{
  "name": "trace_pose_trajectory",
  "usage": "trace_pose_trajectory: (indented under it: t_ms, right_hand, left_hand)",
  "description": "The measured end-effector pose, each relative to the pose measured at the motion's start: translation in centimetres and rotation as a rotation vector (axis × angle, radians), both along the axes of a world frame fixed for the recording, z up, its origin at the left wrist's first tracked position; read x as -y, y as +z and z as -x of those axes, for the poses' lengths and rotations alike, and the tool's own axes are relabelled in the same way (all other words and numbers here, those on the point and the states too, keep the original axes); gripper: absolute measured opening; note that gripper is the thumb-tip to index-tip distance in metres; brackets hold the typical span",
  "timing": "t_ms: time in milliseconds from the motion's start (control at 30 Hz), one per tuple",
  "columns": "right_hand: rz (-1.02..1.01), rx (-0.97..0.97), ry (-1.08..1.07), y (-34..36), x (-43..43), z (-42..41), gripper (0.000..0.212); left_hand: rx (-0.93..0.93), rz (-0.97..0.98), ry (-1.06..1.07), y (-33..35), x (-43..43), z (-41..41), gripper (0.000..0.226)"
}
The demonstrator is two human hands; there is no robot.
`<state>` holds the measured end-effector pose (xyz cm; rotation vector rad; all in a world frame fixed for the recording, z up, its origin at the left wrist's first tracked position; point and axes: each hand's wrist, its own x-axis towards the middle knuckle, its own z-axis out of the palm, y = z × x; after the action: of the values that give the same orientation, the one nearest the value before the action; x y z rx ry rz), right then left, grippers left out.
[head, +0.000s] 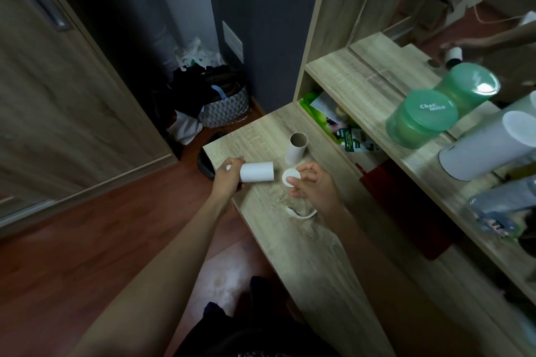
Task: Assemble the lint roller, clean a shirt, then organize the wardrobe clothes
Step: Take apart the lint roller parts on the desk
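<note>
My left hand (227,175) grips one end of a white lint roll (258,171), held level above the wooden table (304,240). A small white tip sticks out past the fingers on the left. My right hand (311,184) pinches a round white end cap (291,177) just right of the roll's open end, a small gap between them. An empty brown cardboard tube (296,148) stands upright on the table behind both. A thin curved white plastic piece (301,214) lies on the table under my right wrist.
A shelf unit with a mirror rises on the right, with a green jar (420,122) and a white cylinder (490,148) on its ledge. Packets (348,136) fill the cubby below. A bag of clothes (223,101) sits on the floor by the wardrobe door (72,110).
</note>
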<state>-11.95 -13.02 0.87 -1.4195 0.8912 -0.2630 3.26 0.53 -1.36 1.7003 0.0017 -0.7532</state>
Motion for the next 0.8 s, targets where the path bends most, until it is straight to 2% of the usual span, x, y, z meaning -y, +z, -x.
trace_pose_trajectory:
  t_ms: [100, 233, 367, 633, 767, 800]
  right_hand:
    - [0.114, -0.118, 0.015, -1.8, 0.2, -0.3, 0.012]
    - [0.332, -0.266, 0.093, -4.5, 0.4, -1.4, 0.017]
    - [0.416, -0.334, 0.133, -5.0, -0.1, -2.6, 0.017]
    - [0.405, -0.334, 0.127, -5.0, -0.7, -2.9, 0.029]
    - [0.602, -0.29, 0.058, -2.8, -1.4, -2.2, 0.017]
    - [0.564, -0.263, 0.045, -2.1, -1.7, -2.1, 0.015]
  left_hand:
    - [0.036, -0.029, 0.015, -0.4, -0.5, -0.3, 0.018]
    - [0.033, -0.023, 0.014, -0.6, -1.0, -0.4, 0.022]
    - [0.036, -0.019, 0.02, -0.2, -1.4, -0.2, 0.027]
    - [0.062, -0.01, 0.033, 0.2, -2.2, -0.7, 0.026]
    - [0.088, -0.034, 0.0, 0.6, -2.2, -0.7, 0.027]
    - [0.086, -0.031, -0.009, 0.8, -2.1, -0.5, 0.026]
